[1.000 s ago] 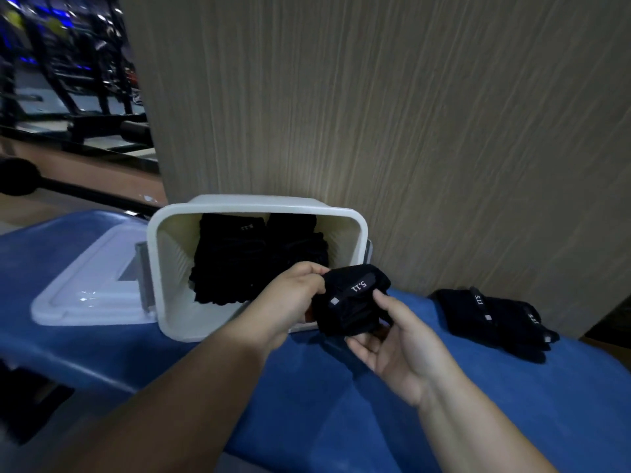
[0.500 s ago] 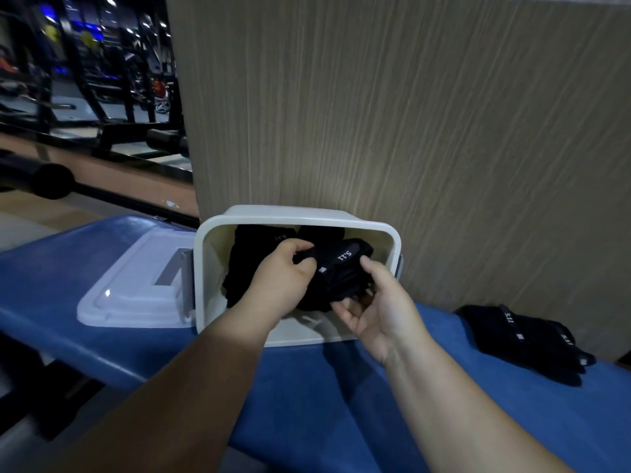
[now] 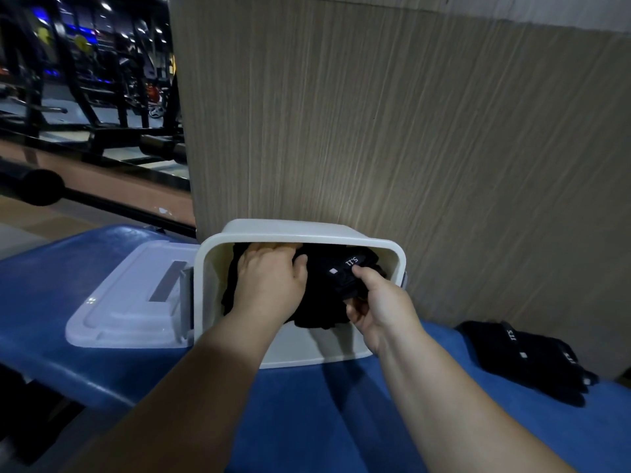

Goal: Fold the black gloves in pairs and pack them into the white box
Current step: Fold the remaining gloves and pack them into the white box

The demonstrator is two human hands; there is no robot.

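Note:
The white box lies on its side on the blue padded surface, mouth facing me, against the wood-grain wall. Both hands reach into it. My left hand presses on the black folded gloves inside, its fingers curled over them at the back. My right hand grips the folded glove pair with white lettering, holding it inside the box's right half. More black gloves sit behind my left hand, mostly hidden. A loose pair of black gloves lies on the blue surface at the right.
The box's white lid lies flat on the blue surface just left of the box. The wood-grain wall rises right behind the box. Gym equipment stands far off at the upper left.
Both hands carried the folded glove pair from in front of the box into its mouth. They now sit deeper inside, with the left hand moved onto the gloves at the back.

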